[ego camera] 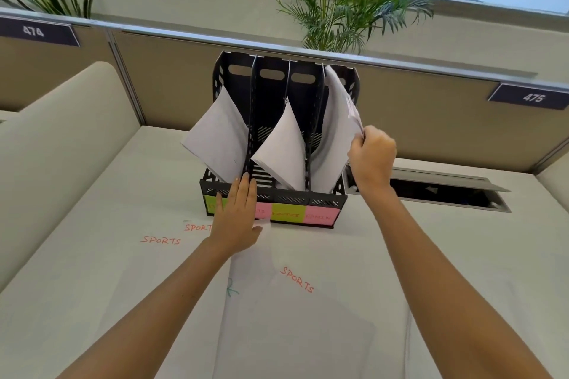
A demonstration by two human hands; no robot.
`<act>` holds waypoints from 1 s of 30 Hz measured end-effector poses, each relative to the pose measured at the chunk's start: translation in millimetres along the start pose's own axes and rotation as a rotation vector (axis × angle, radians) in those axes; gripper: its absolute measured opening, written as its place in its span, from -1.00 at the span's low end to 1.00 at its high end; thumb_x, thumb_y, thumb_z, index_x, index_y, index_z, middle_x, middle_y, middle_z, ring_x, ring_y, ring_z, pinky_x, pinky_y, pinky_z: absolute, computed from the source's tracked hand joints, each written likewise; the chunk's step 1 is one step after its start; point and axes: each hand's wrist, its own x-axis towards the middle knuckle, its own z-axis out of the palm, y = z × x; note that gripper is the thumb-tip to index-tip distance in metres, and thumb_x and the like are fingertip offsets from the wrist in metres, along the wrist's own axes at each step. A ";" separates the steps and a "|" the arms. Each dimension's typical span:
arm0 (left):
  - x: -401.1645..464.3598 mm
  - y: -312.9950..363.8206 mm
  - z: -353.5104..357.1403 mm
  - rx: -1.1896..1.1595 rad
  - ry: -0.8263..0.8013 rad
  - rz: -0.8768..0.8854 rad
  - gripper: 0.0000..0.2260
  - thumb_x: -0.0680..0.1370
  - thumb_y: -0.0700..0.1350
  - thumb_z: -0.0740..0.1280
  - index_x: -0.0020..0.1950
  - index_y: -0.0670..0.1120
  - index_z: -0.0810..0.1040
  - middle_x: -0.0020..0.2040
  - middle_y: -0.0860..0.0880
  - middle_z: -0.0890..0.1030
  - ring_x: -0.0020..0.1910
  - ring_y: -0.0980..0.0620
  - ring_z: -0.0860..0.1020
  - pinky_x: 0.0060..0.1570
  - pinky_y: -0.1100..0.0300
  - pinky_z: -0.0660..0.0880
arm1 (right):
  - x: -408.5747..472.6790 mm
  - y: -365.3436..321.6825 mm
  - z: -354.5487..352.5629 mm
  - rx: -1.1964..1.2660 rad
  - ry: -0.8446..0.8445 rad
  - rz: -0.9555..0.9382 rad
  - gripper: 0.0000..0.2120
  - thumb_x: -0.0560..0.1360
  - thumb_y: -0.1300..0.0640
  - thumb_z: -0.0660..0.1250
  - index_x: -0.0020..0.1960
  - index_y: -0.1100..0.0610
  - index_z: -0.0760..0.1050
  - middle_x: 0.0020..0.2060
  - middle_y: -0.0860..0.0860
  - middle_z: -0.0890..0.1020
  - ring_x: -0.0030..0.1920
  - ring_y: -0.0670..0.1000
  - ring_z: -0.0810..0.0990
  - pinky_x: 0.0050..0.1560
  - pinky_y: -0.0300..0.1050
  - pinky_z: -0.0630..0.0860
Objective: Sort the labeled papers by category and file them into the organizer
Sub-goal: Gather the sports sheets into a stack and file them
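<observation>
Right fingers: curled and pinching the outer edge of the sheets in the rightmost slot (335,132); the right hand (372,157) is raised beside the organizer's right wall.
Left fingers: straight and together, laid flat on the front lip of the organizer (272,194); the left hand (238,212) covers part of the labels.
Organizer: black perforated plastic, four upright slots, standing at the back of the surface (77,255).
Labels: green and pink sticky notes (303,215) along the front; the writing is too faint to read.
Filed papers: white sheets lean out of the first slot (215,138) and third slot (281,148); the second appears empty.
Loose papers: white sheets marked SPORTS in red (297,280) lie flat before the organizer.
</observation>
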 end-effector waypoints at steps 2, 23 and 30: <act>0.4 -0.5 1.2 0.001 -0.001 -0.002 -0.09 0.52 0.16 0.30 0.56 -0.16 -0.26 0.59 -0.13 -0.22 0.57 -0.14 -0.20 0.46 -0.24 0.05 | -9.3 9.5 10.0 0.051 -0.022 0.080 -0.78 0.52 0.31 0.18 -0.30 0.19 0.32 -0.39 0.11 0.43 -0.37 0.09 0.36 -0.36 -0.21 0.11; -108.8 42.7 32.9 -0.173 -0.305 -0.154 -0.58 0.59 0.17 0.15 0.30 -0.10 0.38 0.29 -0.12 0.43 0.24 -0.15 0.42 0.14 0.02 0.38 | -150.7 73.2 -28.3 -0.327 -0.984 0.289 -0.53 0.49 -0.08 0.33 0.25 0.20 0.36 0.18 0.15 0.52 0.14 0.18 0.53 0.04 -0.02 0.50; -137.8 48.5 43.1 -0.396 -0.490 -0.195 -0.72 0.53 0.13 0.31 -0.15 -0.04 0.34 -0.15 0.01 0.51 -0.07 -0.05 0.51 -0.03 0.10 0.41 | -210.3 87.0 -52.1 -0.235 -1.271 0.665 -0.11 0.26 0.04 0.59 0.36 0.15 0.10 0.19 0.19 0.40 -0.14 0.16 0.63 -0.27 0.02 0.64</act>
